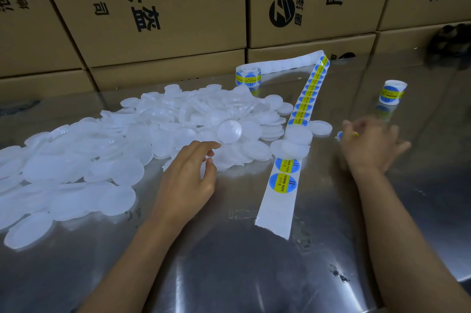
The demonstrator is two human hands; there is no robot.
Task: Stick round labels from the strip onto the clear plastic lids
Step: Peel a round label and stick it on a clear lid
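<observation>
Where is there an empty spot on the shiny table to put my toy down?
The best bare patch is the near middle of the metal table, between the two forearms, below the label strip. Another lies at the right, between the right hand and the small label roll. The left side is crowded with the lid pile.

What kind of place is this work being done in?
Probably a small factory or packing room. Printed cardboard cartons are stacked behind a steel worktable, which holds a heap of clear plastic lids and a label strip.
</observation>
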